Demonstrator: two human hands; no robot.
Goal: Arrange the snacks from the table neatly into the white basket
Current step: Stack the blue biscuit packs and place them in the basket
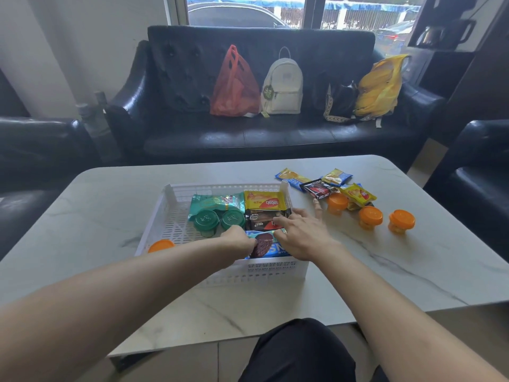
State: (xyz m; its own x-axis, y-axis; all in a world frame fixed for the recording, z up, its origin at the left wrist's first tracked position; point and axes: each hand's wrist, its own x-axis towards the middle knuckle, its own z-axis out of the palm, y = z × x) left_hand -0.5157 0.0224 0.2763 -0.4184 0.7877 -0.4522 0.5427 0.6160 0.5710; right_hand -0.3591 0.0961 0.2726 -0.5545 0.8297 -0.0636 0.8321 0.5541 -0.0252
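Step in hand: you are seating the blue wafer pack [268, 245] in the near right corner of the white basket [170, 224], which sits on the worktop [385, 271].
Left hand [239, 239]: your fingers pinch the pack's left edge; the tips are tucked under, so the grip itself is partly unseen.
Right hand [300, 234]: your fingers lie spread and released, pressing flat on the pack's right end and the dark packet [261, 219] just beyond them.
Already in: the yellow pack [264, 201], a teal bag [217, 204] and two green-lidded cups [217, 220], all beyond your left fingers.
Next move, as I judge it: let go, then reach right of your right fingers for the loose sachets [327, 184] and orange-lidded cups [370, 217].
Hard to make out: one orange lid [161, 245] left of your left fingers is cut off by your forearm, and I cannot tell whether it stands inside or outside the basket.
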